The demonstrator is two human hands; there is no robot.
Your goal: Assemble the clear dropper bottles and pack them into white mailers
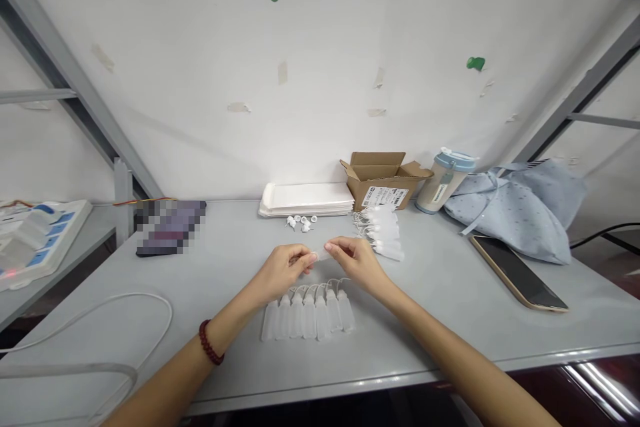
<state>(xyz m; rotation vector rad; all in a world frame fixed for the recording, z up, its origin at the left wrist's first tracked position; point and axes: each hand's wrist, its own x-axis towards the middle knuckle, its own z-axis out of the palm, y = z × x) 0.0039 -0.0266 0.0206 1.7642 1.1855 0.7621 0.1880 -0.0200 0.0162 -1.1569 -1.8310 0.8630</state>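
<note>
My left hand (287,268) and my right hand (357,263) meet above the middle of the table, each with its fingers pinched. Between them is a small translucent plastic bottle (323,255), mostly covered by the fingers. Just below, a row of several translucent squeeze bottles (309,317) with thin bent tubes at their tops lies on the table. More such bottles (385,233) lie in a pile beyond my right hand. Several loose white caps (303,222) are scattered beyond my left hand.
A stack of white envelopes (307,199) lies by the wall beside an open cardboard box (383,180). Right of it are a blue-lidded cup (445,180), a light blue cloth bag (520,207) and a phone (517,273). On the left are a power strip (45,240) and a white cable (167,310).
</note>
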